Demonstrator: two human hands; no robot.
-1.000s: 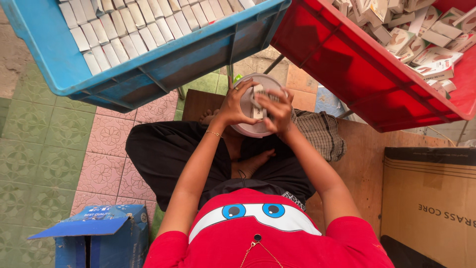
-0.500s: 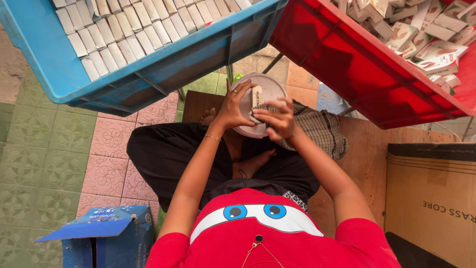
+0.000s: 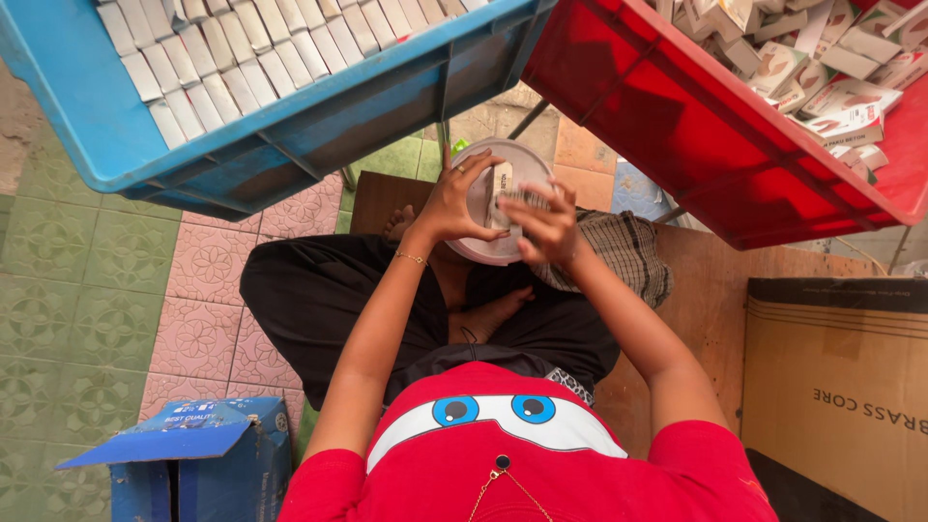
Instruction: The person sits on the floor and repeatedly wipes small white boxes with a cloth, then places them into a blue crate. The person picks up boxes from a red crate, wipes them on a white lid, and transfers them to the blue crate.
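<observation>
Both hands on a round white disc over the lap.
Left hand (image 3: 452, 205) grips the round white disc (image 3: 499, 215) by its rim; right hand (image 3: 549, 227) pinches its centre, below blue crate (image 3: 290, 126) and red crate (image 3: 677, 116).

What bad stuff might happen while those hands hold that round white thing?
1. The round white disc is held in the air over the lap by the left hand and right hand; a slip might drop it.
2. The red crate of loose boxes looks tilted, so boxes might slide about.
</observation>
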